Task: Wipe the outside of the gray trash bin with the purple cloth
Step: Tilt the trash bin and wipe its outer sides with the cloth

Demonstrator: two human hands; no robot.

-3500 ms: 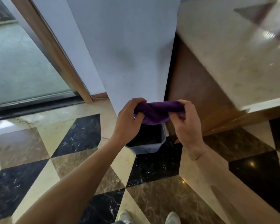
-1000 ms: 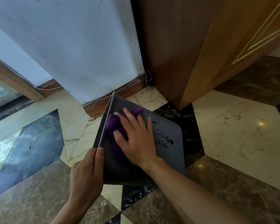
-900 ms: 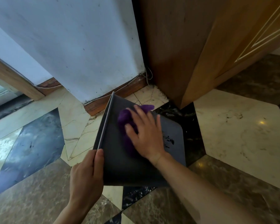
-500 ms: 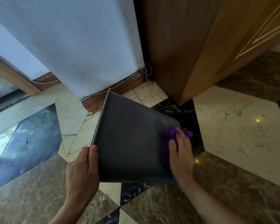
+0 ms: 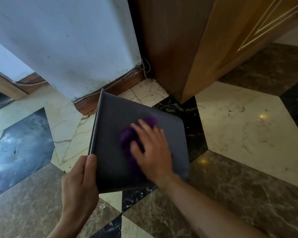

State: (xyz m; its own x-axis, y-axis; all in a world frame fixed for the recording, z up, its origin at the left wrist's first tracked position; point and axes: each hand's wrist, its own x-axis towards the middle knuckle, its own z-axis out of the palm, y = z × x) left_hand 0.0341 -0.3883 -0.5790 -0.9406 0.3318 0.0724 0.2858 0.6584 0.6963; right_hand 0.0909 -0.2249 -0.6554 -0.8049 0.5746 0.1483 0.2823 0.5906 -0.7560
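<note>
The gray trash bin (image 5: 113, 121) is tipped on its side over the marble floor, its broad outer wall facing up at me. My left hand (image 5: 79, 184) grips the bin's near left rim corner, thumb on the outer wall. My right hand (image 5: 151, 152) lies flat on the middle of that wall, fingers spread and blurred, pressing the bunched purple cloth (image 5: 129, 136) against it. Part of the cloth pokes out past my fingertips; the rest is hidden under my palm.
A white wall column (image 5: 67, 45) with a wooden baseboard (image 5: 110, 90) stands just behind the bin. A wooden cabinet (image 5: 187, 45) rises at the back right. Patterned marble floor tiles (image 5: 239, 126) spread on all sides. A thin cable (image 5: 145, 66) hangs at the column's corner.
My right hand has swept the cloth from the bin's lower right edge back to the middle of the wall. The dark marks seen a second ago no longer show. My left hand keeps its grip.
</note>
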